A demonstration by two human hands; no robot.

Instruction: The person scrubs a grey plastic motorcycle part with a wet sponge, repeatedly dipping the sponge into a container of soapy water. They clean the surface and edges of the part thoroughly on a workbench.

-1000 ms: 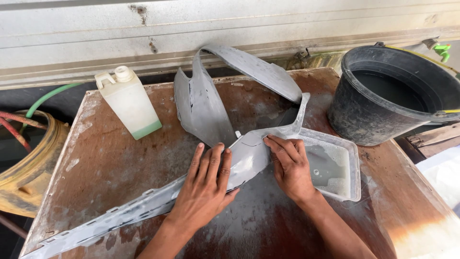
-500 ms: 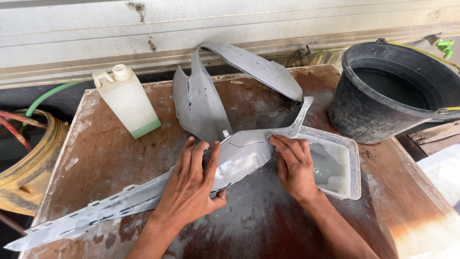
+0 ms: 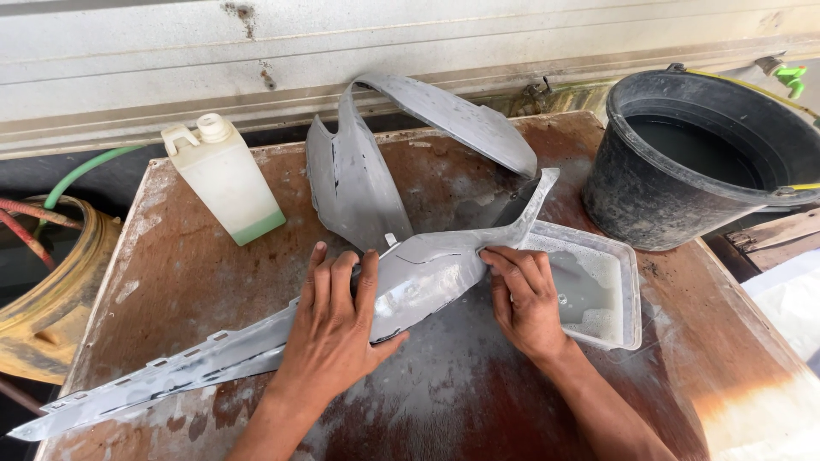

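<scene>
Soft, even daylight fills the view, bright enough to show fine scratches and dust. Direct sun strikes only the lower right corner of the surface (image 3: 752,410), where it burns out to a pale glare. Shadows under the hands (image 3: 333,333) are faint and short. The bucket (image 3: 700,162) holds a dark interior. Focus is sharp throughout, with slight wide-angle bending near the edges.
</scene>
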